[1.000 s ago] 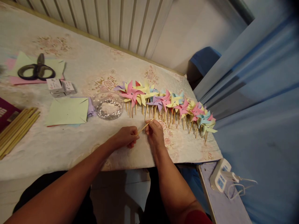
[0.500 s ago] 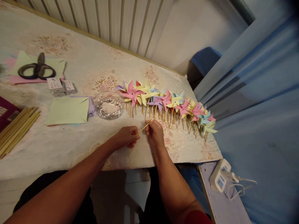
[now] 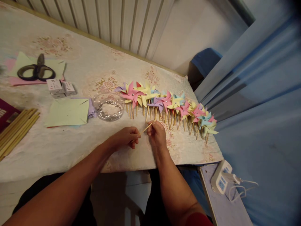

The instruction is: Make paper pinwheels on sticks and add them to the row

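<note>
A thin wooden stick (image 3: 146, 128) slants between my two hands, just above the near part of the table. My left hand (image 3: 130, 137) is closed round its lower end. The fingertips of my right hand (image 3: 156, 131) pinch the upper end; whether anything small sits there too I cannot make out. Beyond my hands lies a long row of paper pinwheels (image 3: 166, 101) in pink, yellow, blue and purple, their sticks pointing toward me. Left of the row is a clear round dish (image 3: 109, 117) with small shiny metal pieces in a ring.
Cut paper squares (image 3: 68, 112) lie left of the dish, near small white boxes (image 3: 54, 86). Dark-handled scissors (image 3: 36, 71) rest on more paper. A bundle of sticks (image 3: 18, 131) is at far left. A power strip (image 3: 221, 176) sits on a lower surface at right.
My left hand's grip on the stick has shifted slightly, and a bit of stick now shows below its fingers. My right hand stays nearly still. The things on the table have not moved.
</note>
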Demonstrator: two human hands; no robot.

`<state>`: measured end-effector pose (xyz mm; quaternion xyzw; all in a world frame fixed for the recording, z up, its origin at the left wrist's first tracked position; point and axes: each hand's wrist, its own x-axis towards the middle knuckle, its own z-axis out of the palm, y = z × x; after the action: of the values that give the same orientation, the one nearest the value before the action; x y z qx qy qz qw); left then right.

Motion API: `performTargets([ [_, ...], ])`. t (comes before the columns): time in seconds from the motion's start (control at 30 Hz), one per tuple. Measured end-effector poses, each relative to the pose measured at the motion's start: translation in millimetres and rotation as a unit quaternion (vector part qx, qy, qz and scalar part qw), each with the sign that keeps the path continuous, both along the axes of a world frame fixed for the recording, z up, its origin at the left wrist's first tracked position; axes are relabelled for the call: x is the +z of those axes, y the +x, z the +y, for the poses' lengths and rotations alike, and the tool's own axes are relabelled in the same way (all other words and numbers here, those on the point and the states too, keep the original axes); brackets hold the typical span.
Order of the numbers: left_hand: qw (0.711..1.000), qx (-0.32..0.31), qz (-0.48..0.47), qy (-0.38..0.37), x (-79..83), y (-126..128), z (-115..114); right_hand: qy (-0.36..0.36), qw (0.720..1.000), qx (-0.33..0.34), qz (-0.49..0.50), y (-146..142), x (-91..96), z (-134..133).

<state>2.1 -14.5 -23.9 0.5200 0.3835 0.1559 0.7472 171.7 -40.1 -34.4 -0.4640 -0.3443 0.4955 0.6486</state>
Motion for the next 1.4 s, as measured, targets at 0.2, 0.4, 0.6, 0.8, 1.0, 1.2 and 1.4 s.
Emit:
performTargets([
  [0.2, 1.000, 0.012, -0.001, -0.007, -0.9, 0, 0, 0.001, 1.000, 0.001, 0.009, 0, -0.6, 0],
  [0.4, 1.000, 0.025, -0.001, -0.012, -1.0, 0, 0, -0.013, 0.999, 0.022, 0.021, -6, 0.7, -3],
  [0.6, 1.000, 0.020, -0.008, -0.004, -1.0, 0, -1, 0.004, 1.000, -0.007, 0.017, -4, -0.8, -1],
  [0.8, 1.000, 0.023, -0.005, -0.012, -3.3, 0, 0, 0.001, 1.000, -0.004, 0.018, -4, 2.2, -2],
  [1.0, 1.000, 0.025, 0.001, -0.008, -2.5, 0, 0, -0.001, 1.000, -0.002, 0.010, -5, 2.2, -2],
  [1.2, 1.000, 0.026, 0.005, 0.000, -2.5, 0, -2, -0.021, 1.000, -0.020, -0.007, -4, 0.9, -1],
  [1.4, 0.999, 0.041, -0.007, 0.000, -3.6, 1, -2, -0.041, 0.999, 0.031, -0.007, -14, -3.5, -6],
])
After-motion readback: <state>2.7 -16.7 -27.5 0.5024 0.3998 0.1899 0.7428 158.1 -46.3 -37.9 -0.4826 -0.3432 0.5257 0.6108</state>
